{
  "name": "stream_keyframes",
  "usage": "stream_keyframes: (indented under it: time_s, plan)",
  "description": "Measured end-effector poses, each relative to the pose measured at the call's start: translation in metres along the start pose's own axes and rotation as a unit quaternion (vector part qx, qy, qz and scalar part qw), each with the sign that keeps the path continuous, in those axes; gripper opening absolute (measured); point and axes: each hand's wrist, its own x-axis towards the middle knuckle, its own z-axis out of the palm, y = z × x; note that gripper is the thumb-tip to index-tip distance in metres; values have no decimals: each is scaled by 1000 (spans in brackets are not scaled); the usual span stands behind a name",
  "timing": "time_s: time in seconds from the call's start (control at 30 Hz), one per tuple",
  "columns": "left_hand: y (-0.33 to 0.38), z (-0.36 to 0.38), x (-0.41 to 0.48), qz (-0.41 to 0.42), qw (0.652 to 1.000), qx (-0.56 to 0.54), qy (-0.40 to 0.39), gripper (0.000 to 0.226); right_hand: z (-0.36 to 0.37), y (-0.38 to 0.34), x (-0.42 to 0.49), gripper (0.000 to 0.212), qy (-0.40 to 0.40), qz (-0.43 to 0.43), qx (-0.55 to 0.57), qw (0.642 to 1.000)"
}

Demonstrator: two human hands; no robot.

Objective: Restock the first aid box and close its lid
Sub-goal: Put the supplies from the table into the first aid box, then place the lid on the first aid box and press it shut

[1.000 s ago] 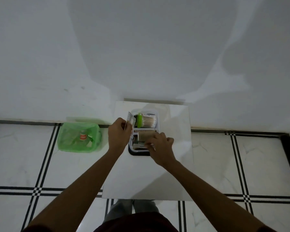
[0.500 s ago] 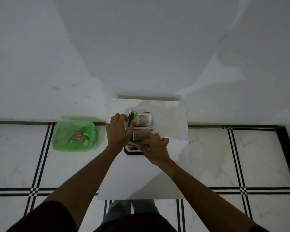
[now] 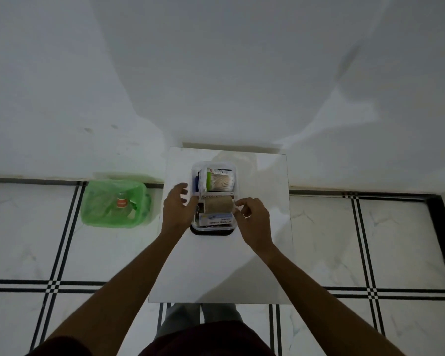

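The box (image 3: 213,228), a clear tub, sits on the bench (image 3: 216,265) toward its far edge, lid off and packed nearly full. In the far end lies a pack of cotton swabs (image 3: 220,181) with a green cap end, and a blue item (image 3: 196,181) stands along the left wall; a tan bandage roll (image 3: 219,204) lies across the middle and a flat packet of antiseptic bandages (image 3: 216,219) rests at the near end. The roll seems to ride at or above the rim, so a lid pressed down now would likely rock on it, fail to seat, or pop a corner. A dark shape (image 3: 208,233) shows under the near edge; it may be the lid, though I cannot tell, and if the tub is standing on it, pulling it free could tip the contents. The left hand (image 3: 177,208) is loosely spread against the left wall, fingers apart and clamped on nothing; the right hand (image 3: 252,219) has thumb and forefinger pinched close at the right end of the roll, seemingly touching it, though whether it grips I cannot tell. A push there could shove the tub toward the wall (image 3: 216,73). A green basket (image 3: 115,204) with a small bottle (image 3: 121,201) stands on the floor (image 3: 344,240) to the left, well apart; if that bottle belongs inside, room looks short.
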Motion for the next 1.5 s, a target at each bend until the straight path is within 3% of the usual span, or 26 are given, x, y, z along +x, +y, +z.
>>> stream_keyframes:
  time_s: [0.1,0.23,0.3,0.33,0.43,0.5,0.7,0.8,0.97,1.07,1.17,1.3,1.43,1.5]
  plan:
    - [-3,-1,0,-12,991,91,-100,32,1,3,4,6,-2,55,51,997]
    - [-4,-6,3,12,983,132,-129,22,7,6,11,16,47,219,140,964]
    - [-6,-12,1,20,984,137,-112,24,10,15,14,18,51,274,83,957]
    - [-8,-16,0,25,986,133,-102,24,13,22,14,19,16,286,35,957]
    - [-15,-30,-7,36,991,105,-74,26,30,34,7,44,-89,295,-28,951]
    - [-19,-40,-8,30,993,88,-69,27,42,37,5,54,-102,295,-51,949]
    - [-31,-59,0,44,993,92,-66,27,51,49,13,52,-139,245,-73,957]
    - [-31,-59,-1,30,994,87,-61,26,40,51,11,45,-124,250,24,960]
    - [-26,-48,-9,24,995,77,-65,30,-6,31,6,8,-96,317,218,918]
    - [-26,-40,-13,33,993,82,-74,32,-27,7,5,22,-127,311,216,917]
    - [-27,-29,-18,40,991,95,-88,29,-35,-15,8,31,-125,262,172,942]
    - [-30,-20,-22,31,991,79,-102,29,-32,-42,6,27,-55,104,67,991]
    - [-23,-26,-26,6,992,5,-129,59,-6,-67,-7,25,-59,-63,-25,996]
    - [-12,-29,-26,-14,990,-71,-119,50,15,-70,-15,27,-51,-127,-59,989]
